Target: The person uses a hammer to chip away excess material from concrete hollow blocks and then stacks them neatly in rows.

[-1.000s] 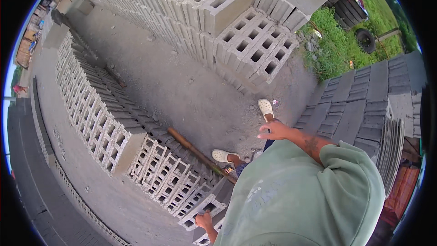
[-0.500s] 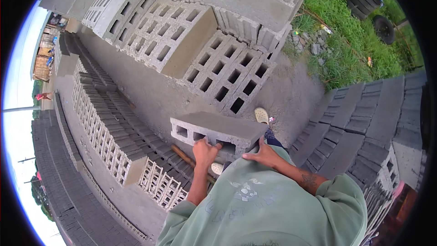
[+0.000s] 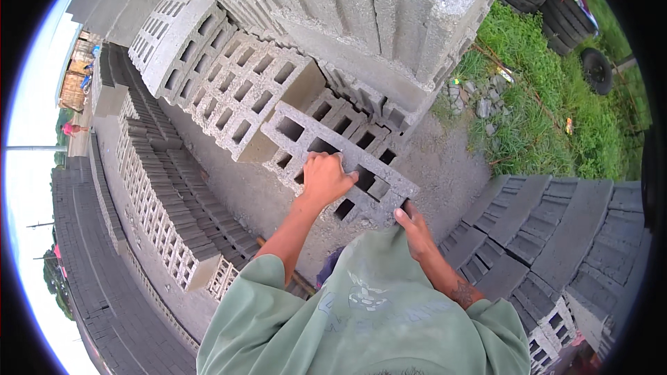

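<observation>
A grey hollow concrete block [image 3: 316, 127] is held up in front of me, its row of square holes facing me and its far left end near the stacked blocks. My left hand [image 3: 325, 177] is closed on the web between two of its holes. At the block's near right end, my right hand [image 3: 411, 226] grips the end, its thumb showing and the other fingers mostly hidden. Beneath and beyond the held block lies a low layer of hollow blocks [image 3: 365, 140], partly covered by it. A taller stack of blocks [image 3: 243, 82] adjoins that layer on the left.
A high block wall [image 3: 333, 10] rises at the far side. Long rows of blocks [image 3: 149, 187] run along the left, and more stacked blocks [image 3: 549, 226] stand at right. Grass [image 3: 535, 90], rubble [image 3: 484, 107] and old tyres [image 3: 595, 71] lie at the far right.
The block has risen and moved away from my body, over the low layer, and has tipped so its holes face up toward me. Both hands still hold it.
</observation>
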The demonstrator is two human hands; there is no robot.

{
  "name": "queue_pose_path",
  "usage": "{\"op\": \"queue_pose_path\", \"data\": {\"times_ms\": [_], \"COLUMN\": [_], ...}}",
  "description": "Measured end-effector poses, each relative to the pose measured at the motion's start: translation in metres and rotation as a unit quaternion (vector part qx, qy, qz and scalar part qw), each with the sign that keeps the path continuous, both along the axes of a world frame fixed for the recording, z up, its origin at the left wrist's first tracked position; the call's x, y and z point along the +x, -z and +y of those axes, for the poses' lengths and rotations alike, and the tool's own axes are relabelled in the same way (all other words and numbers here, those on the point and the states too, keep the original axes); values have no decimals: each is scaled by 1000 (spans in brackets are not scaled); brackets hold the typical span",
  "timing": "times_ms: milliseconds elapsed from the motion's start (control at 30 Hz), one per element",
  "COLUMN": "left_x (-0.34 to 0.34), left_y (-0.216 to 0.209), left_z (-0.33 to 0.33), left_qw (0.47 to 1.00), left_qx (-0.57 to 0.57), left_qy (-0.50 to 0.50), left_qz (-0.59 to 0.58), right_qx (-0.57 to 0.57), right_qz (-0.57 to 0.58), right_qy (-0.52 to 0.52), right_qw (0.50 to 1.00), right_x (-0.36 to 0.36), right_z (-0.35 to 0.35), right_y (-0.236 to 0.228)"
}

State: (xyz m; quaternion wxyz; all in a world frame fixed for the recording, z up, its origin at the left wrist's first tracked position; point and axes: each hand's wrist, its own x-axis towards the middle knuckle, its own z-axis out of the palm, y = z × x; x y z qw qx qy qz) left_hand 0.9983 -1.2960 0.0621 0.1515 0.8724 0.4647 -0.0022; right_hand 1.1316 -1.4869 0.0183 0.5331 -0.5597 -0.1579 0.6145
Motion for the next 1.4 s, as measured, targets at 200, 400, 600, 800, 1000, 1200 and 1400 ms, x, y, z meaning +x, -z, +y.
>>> {"op": "queue_pose_path", "data": {"times_ms": [200, 400, 600, 800, 1000, 1200, 1400], "left_x": [53, 92, 92, 64, 56, 88, 81], "left_y": [41, 119, 108, 111, 137, 147, 137], "left_z": [46, 63, 76, 69, 110, 135, 129], "left_qw": [995, 992, 997, 977, 593, 537, 635], "left_qx": [47, 43, 29, 42, -304, -275, -234], "left_qy": [70, 37, 41, 3, -546, -547, -539], "left_qz": [-51, -110, -66, -208, -508, -581, -502], "right_qx": [-60, -107, -132, -54, -142, -133, -188], "right_qz": [-58, 8, 73, 115, 107, 107, 87], "right_qy": [26, 143, 169, 213, 124, 155, 146], "right_qw": [996, 984, 974, 969, 976, 973, 967], "right_x": [28, 67, 53, 50, 63, 62, 65], "right_z": [45, 105, 115, 108, 99, 109, 118], "right_y": [67, 136, 124, 173, 162, 120, 121]}}
